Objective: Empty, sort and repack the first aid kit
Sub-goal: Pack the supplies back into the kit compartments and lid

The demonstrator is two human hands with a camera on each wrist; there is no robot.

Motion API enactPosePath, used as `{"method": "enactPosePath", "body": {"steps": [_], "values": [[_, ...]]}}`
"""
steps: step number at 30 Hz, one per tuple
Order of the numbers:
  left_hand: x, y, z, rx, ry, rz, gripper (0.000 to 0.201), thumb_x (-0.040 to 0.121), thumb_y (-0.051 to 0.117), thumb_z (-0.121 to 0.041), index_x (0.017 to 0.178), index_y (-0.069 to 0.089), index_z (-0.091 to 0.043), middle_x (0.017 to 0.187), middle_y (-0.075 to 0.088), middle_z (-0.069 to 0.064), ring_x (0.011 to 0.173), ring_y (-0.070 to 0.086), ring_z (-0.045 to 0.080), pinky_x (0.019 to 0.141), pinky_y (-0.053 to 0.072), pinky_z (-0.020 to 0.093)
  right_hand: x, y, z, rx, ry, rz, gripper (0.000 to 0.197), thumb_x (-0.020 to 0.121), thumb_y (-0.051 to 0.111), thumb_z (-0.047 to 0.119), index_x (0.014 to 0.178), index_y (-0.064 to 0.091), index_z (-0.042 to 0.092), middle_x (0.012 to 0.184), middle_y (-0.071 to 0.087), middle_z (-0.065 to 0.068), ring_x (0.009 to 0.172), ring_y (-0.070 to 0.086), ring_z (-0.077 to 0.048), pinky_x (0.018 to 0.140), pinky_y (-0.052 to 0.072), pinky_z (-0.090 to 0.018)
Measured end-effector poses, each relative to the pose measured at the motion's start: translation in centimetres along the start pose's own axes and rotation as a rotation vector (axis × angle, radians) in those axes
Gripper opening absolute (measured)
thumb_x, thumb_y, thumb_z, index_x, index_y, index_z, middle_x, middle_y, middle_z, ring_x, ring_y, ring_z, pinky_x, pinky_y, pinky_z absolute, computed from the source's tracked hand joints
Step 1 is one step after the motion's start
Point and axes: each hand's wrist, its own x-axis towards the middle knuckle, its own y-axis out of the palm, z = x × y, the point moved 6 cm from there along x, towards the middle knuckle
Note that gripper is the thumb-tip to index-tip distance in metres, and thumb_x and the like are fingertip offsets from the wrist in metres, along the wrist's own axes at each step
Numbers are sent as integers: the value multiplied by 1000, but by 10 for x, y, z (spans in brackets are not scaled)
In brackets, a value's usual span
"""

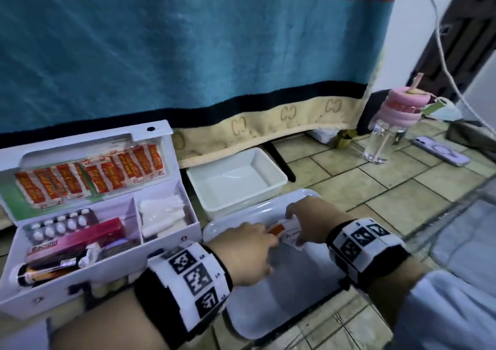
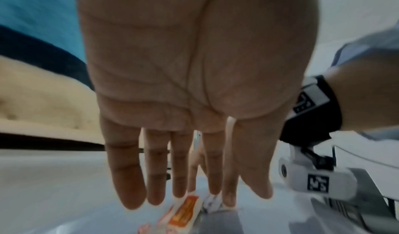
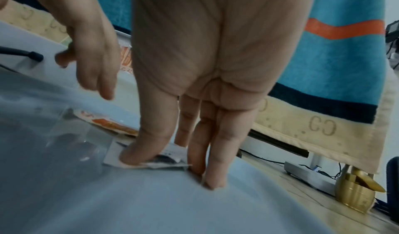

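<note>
Both hands on sachets in the white plastic tray (image 1: 300, 320)

Straight-fingered left hand (image 1: 249, 253) touches the orange-and-white paper sachet (image 1: 279, 228), long axis left-right; right hand (image 1: 308, 216) presses flat.

You have the open first aid kit (image 1: 102, 231) on your left, a tray (image 1: 290, 290) just right of it holding small packets (image 1: 288, 230), and a tub (image 1: 236, 178) behind the tray.
</note>
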Motion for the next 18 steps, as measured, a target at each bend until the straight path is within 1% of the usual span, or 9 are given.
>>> {"method": "enactPosePath", "body": {"steps": [2, 5, 7, 9, 10, 12, 14, 16, 18], "values": [[8, 8, -3, 61, -14, 29, 47, 86, 57, -35, 129, 47, -20, 130, 44, 8, 118, 45, 31, 91, 43, 42, 1, -1, -1, -8, 11, -11, 56, 70, 79, 34, 120, 59, 19, 121, 61, -4, 114, 55, -21, 86, 43, -28], [10, 13, 6, 147, -153, -13, 46, 86, 57, -33, 127, 48, -13, 126, 47, 10, 114, 48, 30, 82, 39, 36, 2, -2, -4, -9, 11, -21, 52, 69, 80, 37, 114, 62, 18, 114, 65, -2, 108, 57, -20, 79, 40, -25], [11, 13, 13, 155, -228, -36, 48, 87, 56, -34, 128, 47, -11, 127, 47, 12, 116, 47, 30, 86, 40, 36, 3, -3, -5, -38, -5, -19, 52, 68, 79, 40, 112, 63, 17, 113, 66, -3, 107, 59, -20, 77, 39, -24], [14, 12, 19, 165, -268, -34, 50, 88, 54, -36, 130, 46, -11, 130, 46, 13, 119, 45, 30, 92, 41, 39, 7, -2, -4, -75, -13, 23, 50, 69, 79, 41, 111, 63, 18, 112, 66, -2, 106, 59, -21, 81, 43, -26], [17, 11, 19, 170, -280, -39, 49, 88, 54, -37, 129, 47, -11, 131, 45, 12, 120, 44, 30, 94, 42, 40, 8, -2, -4, -85, -17, 43, 43, 70, 78, 40, 104, 64, 19, 108, 66, -1, 103, 59, -21, 82, 45, -28], [24, 7, 16, 153, -270, -71, 45, 88, 55, -36, 126, 49, -12, 131, 42, 10, 121, 41, 29, 93, 42, 41, 9, -3, -2, -109, -32, 60, 25, 77, 73, 36, 74, 53, 21, 84, 58, 1, 90, 53, -20, 77, 44, -29], [33, 2, 9, 87, -225, -99, 42, 88, 56, -36, 122, 51, -11, 129, 40, 9, 122, 39, 27, 93, 40, 39, 9, -5, -4, -95, -33, 23, 34, 87, 60, 26, 62, 38, 18, 68, 42, 2, 85, 46, -20, 71, 37, -27], [45, -2, 4, 7, -199, -82, 44, 88, 57, -39, 121, 50, -10, 127, 41, 10, 122, 38, 27, 97, 39, 38, 8, -8, -12, -78, -41, -29, 21, 92, 48, 21, 73, 52, 13, 77, 52, -1, 90, 52, -24, 73, 38, -29], [58, -4, -2, -36, -190, -75, 48, 86, 57, -42, 122, 50, -11, 127, 44, 11, 122, 41, 28, 100, 38, 37, 4, -11, -18, -59, -73, -22, 21, 93, 46, 22, 101, 61, 10, 107, 63, -7, 104, 56, -26, 82, 41, -31]]}}
